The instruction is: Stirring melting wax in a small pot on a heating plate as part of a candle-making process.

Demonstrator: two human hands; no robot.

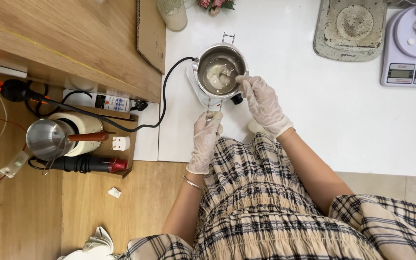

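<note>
White tabletop fills the upper right of the frame. At upper centre we steady the metal pot (220, 72) on its small hotplate (199, 94): our left hand (205, 139) closed around the wire handle, our right hand (261, 98) pinching a stirrer at the rim. Better to stir the whitish melt slowly. A black cord (162, 103) trails left; a digital scale (410, 48) sits upper right, well apart.

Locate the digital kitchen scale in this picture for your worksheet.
In the head view, the digital scale sits at the far right of the white table, beside the worn square tray.
</note>
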